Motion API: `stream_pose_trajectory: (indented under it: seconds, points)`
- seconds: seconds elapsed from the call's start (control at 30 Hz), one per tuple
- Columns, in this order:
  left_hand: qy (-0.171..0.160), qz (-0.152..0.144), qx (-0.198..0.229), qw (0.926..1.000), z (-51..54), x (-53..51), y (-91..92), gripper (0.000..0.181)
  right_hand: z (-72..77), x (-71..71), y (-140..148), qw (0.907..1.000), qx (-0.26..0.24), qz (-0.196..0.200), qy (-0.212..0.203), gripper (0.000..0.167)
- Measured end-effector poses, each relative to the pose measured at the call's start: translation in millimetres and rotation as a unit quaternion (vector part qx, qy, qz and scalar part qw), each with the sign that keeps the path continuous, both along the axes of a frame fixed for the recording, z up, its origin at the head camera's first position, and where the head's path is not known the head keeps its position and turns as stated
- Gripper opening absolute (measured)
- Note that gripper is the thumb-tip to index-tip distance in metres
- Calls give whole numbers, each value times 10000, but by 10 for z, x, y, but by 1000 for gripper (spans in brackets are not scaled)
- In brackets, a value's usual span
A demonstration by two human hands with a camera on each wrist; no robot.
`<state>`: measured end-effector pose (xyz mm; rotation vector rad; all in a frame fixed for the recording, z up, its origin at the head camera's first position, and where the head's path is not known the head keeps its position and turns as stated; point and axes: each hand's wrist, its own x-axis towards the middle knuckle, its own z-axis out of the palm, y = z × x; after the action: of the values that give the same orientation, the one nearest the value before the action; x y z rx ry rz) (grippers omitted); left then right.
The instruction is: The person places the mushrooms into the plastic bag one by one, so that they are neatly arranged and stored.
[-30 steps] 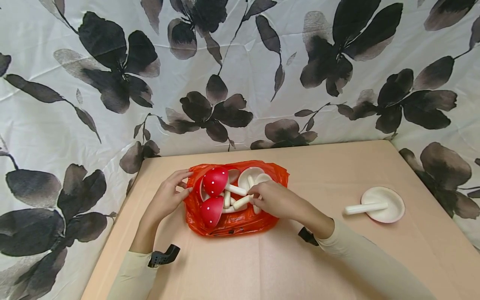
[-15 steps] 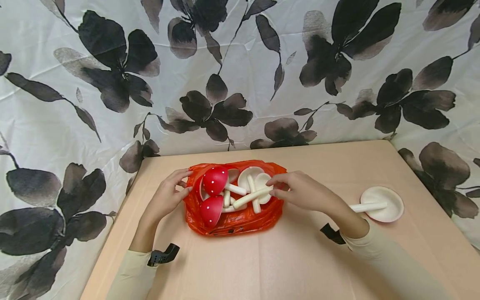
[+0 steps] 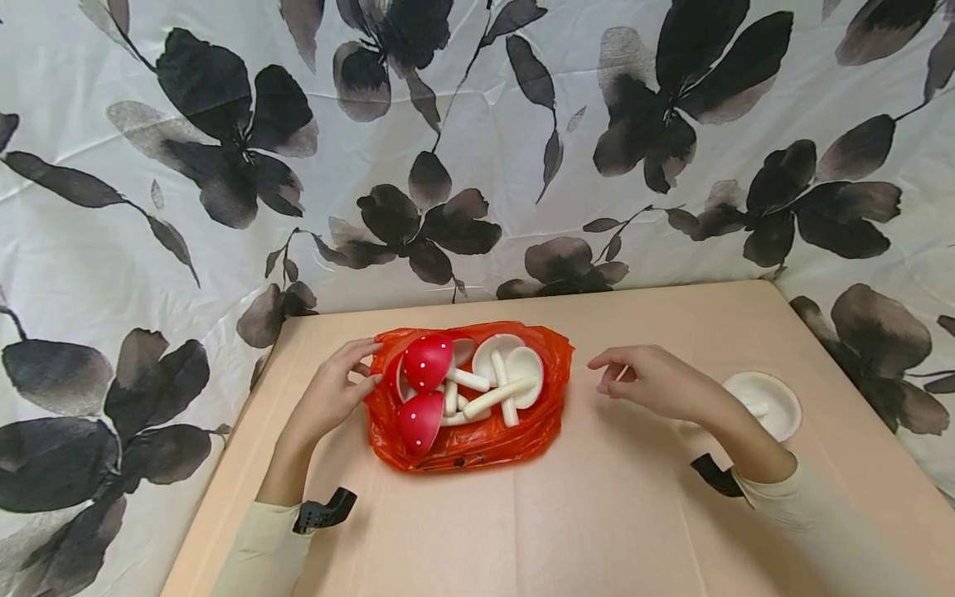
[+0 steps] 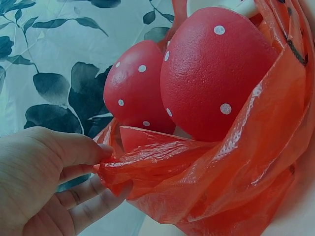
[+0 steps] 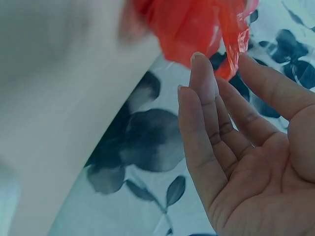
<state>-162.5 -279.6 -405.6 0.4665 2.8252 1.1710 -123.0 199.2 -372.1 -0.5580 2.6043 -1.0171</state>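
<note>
A red plastic bag (image 3: 515, 444) lies on the table with its mouth spread wide. Inside are several toy mushrooms: red caps with white dots (image 3: 428, 362) on the left, and cream undersides with pale stems (image 3: 501, 396) on the right. My left hand (image 3: 336, 385) pinches the bag's left rim between thumb and fingers, as the left wrist view (image 4: 74, 177) also shows. To the right of the bag, my right hand (image 3: 652, 381) hovers apart from it, fingers loosely bent and holding nothing; the right wrist view shows its palm (image 5: 256, 172) bare.
Another cream mushroom (image 3: 772, 402) lies cap-down at the table's right, partly hidden behind my right forearm. The tan table (image 3: 507, 531) meets a floral cloth backdrop (image 3: 462, 99) at its back and side edges.
My right hand has let go of a mushroom stem in the bag and moved right, away from it. The stem now rests across the others. My left hand stays at the rim.
</note>
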Motion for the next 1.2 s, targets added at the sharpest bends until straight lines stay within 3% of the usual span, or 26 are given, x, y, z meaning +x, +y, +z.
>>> stream_pose_trajectory:
  seconds: [0.4, 0.67, 0.93, 1.2]
  points:
    - [35, -23, -40, 10000, 8, 9, -21, 50, -41, 176, 515, 9993, 203, -284, -93, 44]
    - [-16, -14, -3, 10000, 20, 25, -17, 50, -1, 316, 794, 9983, 401, -424, 92, 45]
    - [25, -94, 62, 9999, -13, 9, -37, 50, -70, 436, 1053, 9967, 530, -447, -421, 50]
    - [195, -242, 201, 9993, -45, -4, -56, 49, -222, 504, 1297, 9935, 200, -363, -1062, 55]
